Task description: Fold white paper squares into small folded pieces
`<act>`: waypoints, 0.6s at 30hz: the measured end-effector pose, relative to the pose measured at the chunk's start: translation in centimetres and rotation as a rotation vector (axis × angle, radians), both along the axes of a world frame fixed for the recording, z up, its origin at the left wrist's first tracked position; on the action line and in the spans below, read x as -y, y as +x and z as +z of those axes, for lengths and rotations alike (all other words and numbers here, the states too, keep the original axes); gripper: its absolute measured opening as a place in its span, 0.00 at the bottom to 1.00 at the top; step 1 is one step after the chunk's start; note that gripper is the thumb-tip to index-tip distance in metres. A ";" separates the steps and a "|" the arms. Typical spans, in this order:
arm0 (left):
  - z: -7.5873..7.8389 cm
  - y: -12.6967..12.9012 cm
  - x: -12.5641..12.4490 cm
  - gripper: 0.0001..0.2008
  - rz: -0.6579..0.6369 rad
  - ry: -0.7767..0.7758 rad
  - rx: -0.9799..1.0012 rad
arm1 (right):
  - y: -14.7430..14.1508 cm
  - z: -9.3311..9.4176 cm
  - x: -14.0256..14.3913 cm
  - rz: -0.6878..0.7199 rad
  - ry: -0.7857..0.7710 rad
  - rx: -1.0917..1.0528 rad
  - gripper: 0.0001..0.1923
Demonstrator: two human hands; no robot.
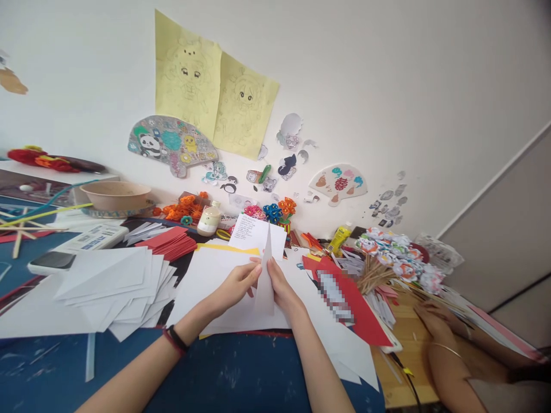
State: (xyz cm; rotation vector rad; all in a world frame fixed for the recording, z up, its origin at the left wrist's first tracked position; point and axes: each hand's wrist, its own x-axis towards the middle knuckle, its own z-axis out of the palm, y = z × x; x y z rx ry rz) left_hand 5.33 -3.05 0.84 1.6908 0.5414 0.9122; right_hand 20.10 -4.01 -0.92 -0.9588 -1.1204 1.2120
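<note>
A white sheet of paper (264,295) stands upright between my hands, seen almost edge-on and tapering to a point at the top; it seems folded. My left hand (237,282) is closed at its left side, thumb against the paper and some fingers partly hidden. On the other side my right hand (282,285) grips the same paper, thumb up and fingers mostly out of sight behind it. Beneath both hands lie large white sheets (202,287). Just beyond them is a white card with writing (247,234).
Folded white envelopes (116,275) pile up at left, beside red paper pieces (170,244). At right lie red paper (370,312) and a bunch of paper flowers on sticks (387,255). Another person's forearms (447,344) rest at far right. A bowl (116,195) and bottle (209,218) stand behind.
</note>
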 end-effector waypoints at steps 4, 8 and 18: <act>0.1 -0.2 -0.1 0.22 -0.010 -0.014 0.004 | 0.0 -0.1 0.1 0.057 0.019 0.001 0.26; 0.0 -0.2 -0.1 0.22 -0.037 -0.002 0.009 | -0.1 0.0 0.2 0.091 0.010 0.006 0.26; 0.3 -0.8 -0.7 0.16 0.342 0.290 -0.219 | 0.4 -0.1 -0.9 0.031 -0.103 -0.052 0.32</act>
